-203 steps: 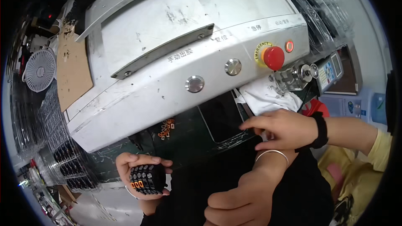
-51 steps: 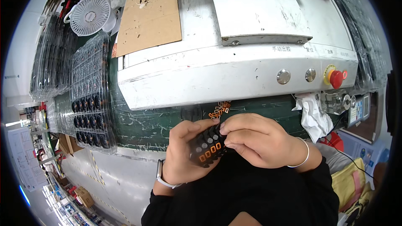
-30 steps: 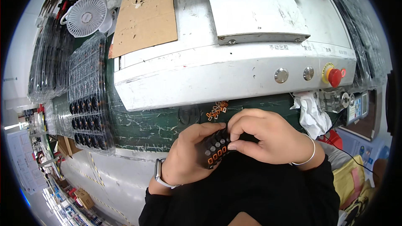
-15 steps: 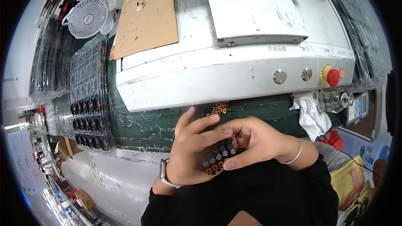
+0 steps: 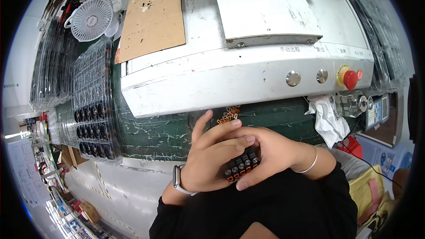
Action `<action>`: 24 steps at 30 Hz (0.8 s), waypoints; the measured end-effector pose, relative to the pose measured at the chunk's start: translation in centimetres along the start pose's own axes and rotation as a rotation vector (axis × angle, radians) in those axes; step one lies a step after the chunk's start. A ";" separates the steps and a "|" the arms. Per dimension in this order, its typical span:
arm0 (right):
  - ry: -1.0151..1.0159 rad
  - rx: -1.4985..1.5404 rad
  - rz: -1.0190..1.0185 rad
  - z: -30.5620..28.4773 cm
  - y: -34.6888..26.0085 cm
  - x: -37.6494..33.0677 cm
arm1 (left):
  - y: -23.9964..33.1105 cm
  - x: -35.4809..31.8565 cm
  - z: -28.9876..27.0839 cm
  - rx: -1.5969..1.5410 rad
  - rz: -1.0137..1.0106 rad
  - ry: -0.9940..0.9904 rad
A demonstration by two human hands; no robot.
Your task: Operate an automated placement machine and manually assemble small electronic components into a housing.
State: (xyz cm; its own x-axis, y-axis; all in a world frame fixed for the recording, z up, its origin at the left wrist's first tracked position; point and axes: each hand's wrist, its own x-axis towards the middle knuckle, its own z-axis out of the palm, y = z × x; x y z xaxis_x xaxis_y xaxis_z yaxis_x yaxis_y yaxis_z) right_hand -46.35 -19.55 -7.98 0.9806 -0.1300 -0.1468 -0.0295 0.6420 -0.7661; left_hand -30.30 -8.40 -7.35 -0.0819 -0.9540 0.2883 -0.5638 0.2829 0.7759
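Note:
My right hand (image 5: 279, 152) is closed round a small black block (image 5: 242, 167), its thumb along the near edge. Rows of black tabs, round silver parts and small orange square frames run across the block. My left hand (image 5: 212, 155) lies over the block's left end, back upward, fingers stretched and apart. Its fingertips reach across to the right hand's fingers; its thumb is hidden. Loose orange square frames (image 5: 228, 115) lie on the green mat just beyond the hands. Beside them, a clear round dish (image 5: 193, 117) is partly covered by my left little finger.
A white machine (image 5: 199, 82) with push buttons and a red emergency stop (image 5: 349, 79) spans the far side. Cardboard (image 5: 152, 26) rests on it. At left are clear trays of round black parts (image 5: 94, 130) and a white fan (image 5: 92, 20); at right, a crumpled white cloth (image 5: 330, 124).
My left hand has shifted a little to the right over the block. The block sits further right and deeper in my right hand, whose thumb has moved down slightly.

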 end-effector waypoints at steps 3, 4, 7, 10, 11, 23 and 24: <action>-0.037 -0.066 -0.074 -0.8 1.2 -0.1 | -0.1 0.3 0.1 0.035 0.029 0.007; -0.040 -0.064 -0.073 -1.0 1.3 0.1 | -0.2 0.4 0.1 0.070 0.039 -0.010; -0.064 -0.187 -0.190 -1.1 1.3 0.3 | -0.1 0.2 0.4 0.060 0.063 0.056; -0.045 -0.067 -0.109 -0.8 0.5 0.7 | -0.7 0.9 -0.2 0.047 0.100 0.042; 0.002 -0.027 -0.037 -0.2 0.6 0.1 | -0.8 0.6 -0.2 0.033 0.094 0.020; 0.063 -0.578 -0.415 -2.6 4.9 2.4 | -2.3 2.1 1.0 -0.021 0.538 0.217; 0.042 -0.426 -0.394 -3.1 4.5 2.2 | -2.7 3.9 1.6 -0.032 0.573 0.210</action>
State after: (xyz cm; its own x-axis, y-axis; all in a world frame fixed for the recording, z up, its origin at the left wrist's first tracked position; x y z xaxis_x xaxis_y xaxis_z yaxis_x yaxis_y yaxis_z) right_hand -44.94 -19.29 -13.68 0.9251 -0.3327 0.1830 0.2526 0.1795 -0.9508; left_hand -30.43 -13.09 -9.24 -0.1990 -0.6103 0.7667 -0.4532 0.7510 0.4802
